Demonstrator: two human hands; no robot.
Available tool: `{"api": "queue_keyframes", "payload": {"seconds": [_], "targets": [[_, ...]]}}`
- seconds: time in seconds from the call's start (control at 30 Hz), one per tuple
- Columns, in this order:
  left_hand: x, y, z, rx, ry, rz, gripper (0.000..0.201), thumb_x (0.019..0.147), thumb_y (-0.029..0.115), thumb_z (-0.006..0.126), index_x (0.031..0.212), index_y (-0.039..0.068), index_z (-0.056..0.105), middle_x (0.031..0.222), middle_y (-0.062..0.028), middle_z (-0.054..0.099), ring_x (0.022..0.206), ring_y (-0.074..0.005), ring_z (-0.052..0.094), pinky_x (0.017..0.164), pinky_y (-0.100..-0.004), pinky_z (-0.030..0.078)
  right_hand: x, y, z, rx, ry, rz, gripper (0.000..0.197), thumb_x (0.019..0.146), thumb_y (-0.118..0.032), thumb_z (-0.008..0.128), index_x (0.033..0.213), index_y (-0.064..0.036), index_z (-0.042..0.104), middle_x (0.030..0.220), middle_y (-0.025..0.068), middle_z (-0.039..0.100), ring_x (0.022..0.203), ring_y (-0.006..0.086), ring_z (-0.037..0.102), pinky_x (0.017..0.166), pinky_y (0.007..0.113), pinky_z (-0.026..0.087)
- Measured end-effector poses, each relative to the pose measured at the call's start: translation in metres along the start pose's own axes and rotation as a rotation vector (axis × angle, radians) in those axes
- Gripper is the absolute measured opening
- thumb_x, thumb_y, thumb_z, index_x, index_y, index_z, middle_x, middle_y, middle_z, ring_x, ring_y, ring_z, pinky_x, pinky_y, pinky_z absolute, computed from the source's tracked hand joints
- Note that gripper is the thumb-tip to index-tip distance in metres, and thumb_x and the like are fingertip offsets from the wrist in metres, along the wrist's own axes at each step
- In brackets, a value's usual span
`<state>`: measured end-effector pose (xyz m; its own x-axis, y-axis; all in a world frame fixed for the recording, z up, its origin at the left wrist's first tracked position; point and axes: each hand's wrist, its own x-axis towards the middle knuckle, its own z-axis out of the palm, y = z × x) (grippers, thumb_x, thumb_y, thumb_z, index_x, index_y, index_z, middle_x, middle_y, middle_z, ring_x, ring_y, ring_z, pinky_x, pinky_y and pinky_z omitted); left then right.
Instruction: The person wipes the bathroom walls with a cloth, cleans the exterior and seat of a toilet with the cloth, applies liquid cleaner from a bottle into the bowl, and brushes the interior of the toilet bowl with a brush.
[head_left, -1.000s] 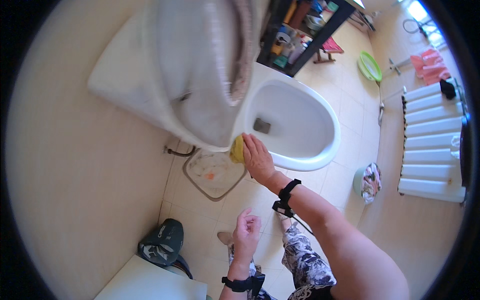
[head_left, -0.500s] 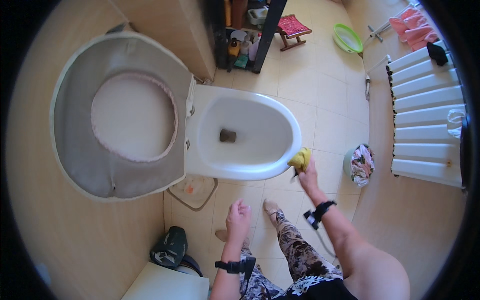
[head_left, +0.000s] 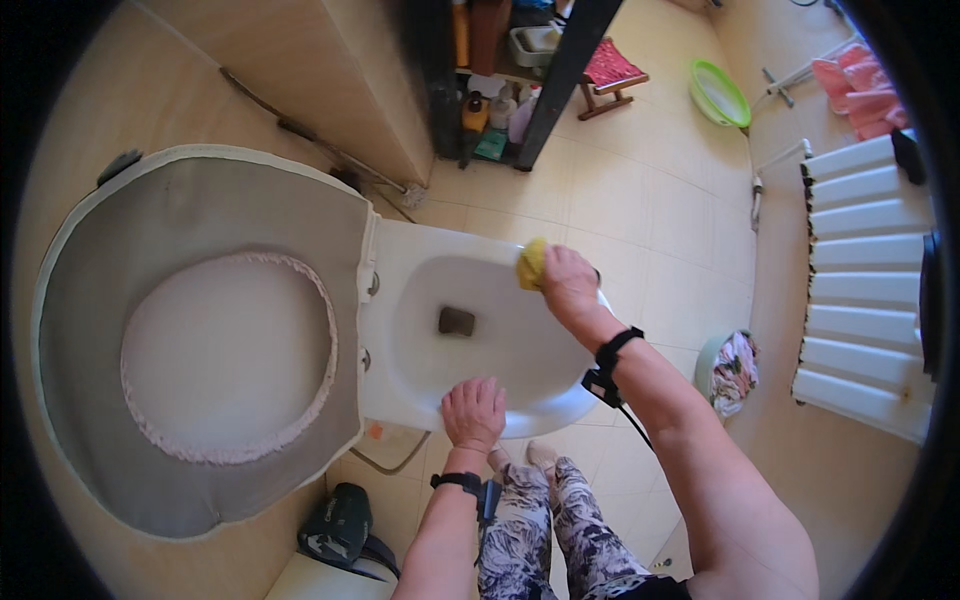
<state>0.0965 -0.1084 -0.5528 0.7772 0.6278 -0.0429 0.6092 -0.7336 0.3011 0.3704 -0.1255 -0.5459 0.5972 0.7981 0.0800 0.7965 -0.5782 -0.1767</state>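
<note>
A white toilet bowl (head_left: pixel 480 385) stands in the middle with its grey padded lid and pink-edged seat (head_left: pixel 345 215) raised to the left. My right hand (head_left: pixel 572 288) reaches across the bowl and is closed on a yellow cloth (head_left: pixel 531 264), which lies against the far rim. Much of the cloth is hidden by the hand. On the near rim rests my left hand (head_left: pixel 474 412), fingers laid over the edge toward the bowl, holding nothing. A dark patch shows at the drain inside the bowl.
A dark shelf rack (head_left: pixel 560 85) with bottles stands beyond the toilet. A red-topped folding stool (head_left: pixel 612 66) and a green basin (head_left: pixel 719 93) are farther back. At the right are a tub of laundry (head_left: pixel 734 372) and a white radiator (head_left: pixel 868 290). A dark bag (head_left: pixel 336 522) lies lower left.
My right hand has carried the yellow cloth from the bowl's front end to its far rim. My left hand has come forward onto the near rim. The view has shifted.
</note>
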Motion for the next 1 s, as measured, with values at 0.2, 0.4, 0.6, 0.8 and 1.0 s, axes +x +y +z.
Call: {"api": "queue_keyframes", "payload": {"seconds": [0.2,0.4,0.6,0.8,1.0], "targets": [[0.000,0.000,0.000,-0.141,0.026,0.027,0.024,0.080,0.029,0.067,0.097,0.014,0.057,0.096,-0.0049,0.059,0.090,-0.0278,0.055,0.078,-0.0437,0.042,0.092,-0.125,0.031,-0.029,0.057,-0.246,0.025,0.082,-0.011,0.057,0.107,-0.0055,0.054,0.101,0.0103,0.060,0.100,0.0260,0.060,0.085,0.037,0.048],[-0.002,-0.009,-0.005,-0.099,0.010,0.018,0.020,0.083,0.031,0.065,0.093,0.017,0.056,0.094,-0.0012,0.058,0.089,-0.0232,0.055,0.077,-0.0393,0.042,0.041,-0.034,-0.003,0.272,-0.425,0.133,0.017,0.086,-0.015,0.059,0.101,-0.0070,0.061,0.090,0.0165,0.066,0.085,0.0350,0.065,0.074,0.044,0.053],[0.004,0.001,-0.010,-0.145,-0.061,-0.038,0.017,0.082,0.029,0.066,0.092,0.017,0.059,0.094,-0.0013,0.059,0.091,-0.0235,0.055,0.080,-0.0391,0.041,-0.043,0.022,-0.035,0.127,-0.053,0.121,0.051,0.077,-0.015,0.074,0.124,-0.0105,0.054,0.107,0.0120,0.062,0.095,0.0331,0.062,0.077,0.043,0.053],[0.005,0.001,-0.010,-0.176,-0.097,-0.027,0.020,0.083,0.029,0.065,0.095,0.015,0.058,0.097,-0.0023,0.060,0.092,-0.0246,0.055,0.080,-0.0412,0.040,0.092,-0.104,0.022,0.137,-0.142,-0.129,0.020,0.082,-0.010,0.059,0.101,-0.0023,0.060,0.093,0.0149,0.065,0.085,0.0312,0.066,0.070,0.044,0.054],[-0.003,-0.007,-0.016,-0.128,-0.111,-0.047,0.019,0.083,0.028,0.066,0.095,0.016,0.058,0.097,-0.0014,0.060,0.093,-0.0253,0.056,0.082,-0.0412,0.040,0.105,-0.116,0.020,0.136,-0.135,-0.384,0.026,0.083,-0.011,0.058,0.108,-0.0036,0.054,0.102,0.0127,0.061,0.090,0.0288,0.065,0.073,0.041,0.053]]}}
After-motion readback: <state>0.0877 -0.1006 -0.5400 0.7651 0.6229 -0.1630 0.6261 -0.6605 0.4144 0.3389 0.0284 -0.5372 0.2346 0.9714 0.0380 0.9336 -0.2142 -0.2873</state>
